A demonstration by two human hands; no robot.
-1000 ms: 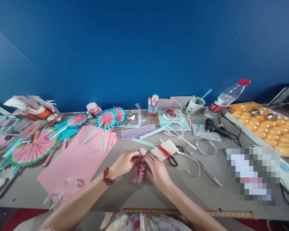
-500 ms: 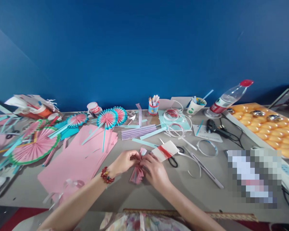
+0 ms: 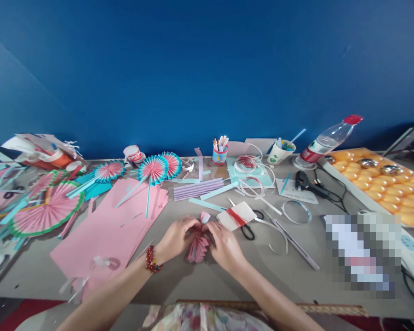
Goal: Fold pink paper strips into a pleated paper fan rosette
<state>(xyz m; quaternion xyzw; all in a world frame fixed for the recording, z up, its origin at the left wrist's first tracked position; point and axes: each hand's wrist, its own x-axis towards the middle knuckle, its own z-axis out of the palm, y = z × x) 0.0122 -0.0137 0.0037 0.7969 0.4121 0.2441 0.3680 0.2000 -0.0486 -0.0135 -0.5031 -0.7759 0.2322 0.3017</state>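
A small piece of pleated pink paper [image 3: 197, 250] is between my hands, pinched near its middle, its lower folds fanned out toward me. My left hand [image 3: 175, 236], with a red bead bracelet at the wrist, grips it from the left with curled fingers. From the right side my right hand [image 3: 226, 242] closes on it as well; the fingertips of both hands are partly hidden. Just right of my right hand lies a white card wound with red thread [image 3: 237, 216], partly over black-handled scissors [image 3: 249, 231].
Stacked pink paper sheets [image 3: 100, 230] lie to the left, near finished paper fans [image 3: 153, 170]. Purple pleated paper [image 3: 198, 189] is ahead. On the right are a utility knife [image 3: 298, 246], a black glue gun [image 3: 310, 185], a plastic bottle [image 3: 326, 143] and coiled white cord [image 3: 251, 186].
My hands have shifted slightly and the fingers are repositioned around the paper. Its lower pleats now spread wider and show more.
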